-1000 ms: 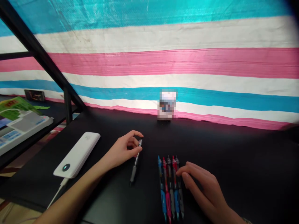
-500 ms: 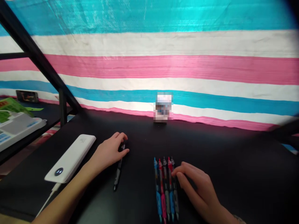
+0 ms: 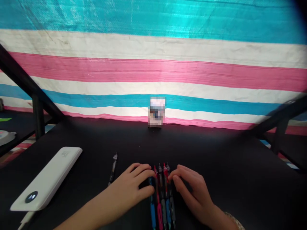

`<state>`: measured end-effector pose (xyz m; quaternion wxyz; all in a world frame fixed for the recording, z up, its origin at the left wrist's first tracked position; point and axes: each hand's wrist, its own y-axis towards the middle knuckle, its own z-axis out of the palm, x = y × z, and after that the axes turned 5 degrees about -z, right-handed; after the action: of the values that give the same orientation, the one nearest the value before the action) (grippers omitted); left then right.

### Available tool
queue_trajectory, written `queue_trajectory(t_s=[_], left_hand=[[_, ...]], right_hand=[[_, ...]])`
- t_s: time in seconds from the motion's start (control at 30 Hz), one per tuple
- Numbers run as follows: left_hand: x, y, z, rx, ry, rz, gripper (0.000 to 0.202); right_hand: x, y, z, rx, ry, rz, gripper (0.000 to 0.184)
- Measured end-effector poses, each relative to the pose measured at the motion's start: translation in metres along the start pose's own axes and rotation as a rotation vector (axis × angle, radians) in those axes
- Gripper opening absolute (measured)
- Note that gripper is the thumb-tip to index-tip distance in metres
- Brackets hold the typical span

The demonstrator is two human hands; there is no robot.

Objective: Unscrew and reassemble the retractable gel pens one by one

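Note:
Several retractable pens lie side by side in a row on the black table: a blue pen (image 3: 153, 212) at the left end, then a pink pen (image 3: 159, 212), a grey-grip pen (image 3: 163, 206), a pen with a red top and blue grip (image 3: 168, 207), and a dark grey pen (image 3: 172, 210) at the right end. My left hand (image 3: 135, 182) is against the blue pen, thumb and fingers apart, covering its upper end. My right hand (image 3: 195, 193) rests at the row's right side, fingers loosely bent, fingertips touching the end pens. Left of my left hand lies a single black pen (image 3: 113, 167), its lower part hidden.
A white power bank (image 3: 51, 175) with a plugged-in cable (image 3: 27, 219) lies on the left of the table. A small pixelated upright item (image 3: 157, 111) stands at the back against the striped sheet (image 3: 153, 70). Black frame bars (image 3: 38, 115) slope at both sides.
My left hand has let go of the single black pen and moved right to the blue pen. The right hand stays by the row. The view has turned slightly right.

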<state>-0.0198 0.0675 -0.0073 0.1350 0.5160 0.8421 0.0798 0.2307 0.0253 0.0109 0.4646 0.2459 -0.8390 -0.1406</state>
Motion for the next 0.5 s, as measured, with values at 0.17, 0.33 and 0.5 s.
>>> queue_trajectory(t_s=[0.17, 0.33, 0.5], left_hand=[[0.000, 0.001, 0.005, -0.013, 0.039, 0.018, 0.007], [0.005, 0.004, -0.005, -0.096, 0.057, 0.026, 0.019], [0.007, 0.003, -0.018, -0.220, 0.018, -0.023, 0.028]], right_hand=[[0.000, 0.000, 0.001, 0.018, 0.015, 0.014, 0.024], [-0.002, 0.000, -0.002, 0.043, 0.005, 0.061, 0.023], [0.005, 0.005, -0.005, 0.196, 0.024, 0.069, 0.021]])
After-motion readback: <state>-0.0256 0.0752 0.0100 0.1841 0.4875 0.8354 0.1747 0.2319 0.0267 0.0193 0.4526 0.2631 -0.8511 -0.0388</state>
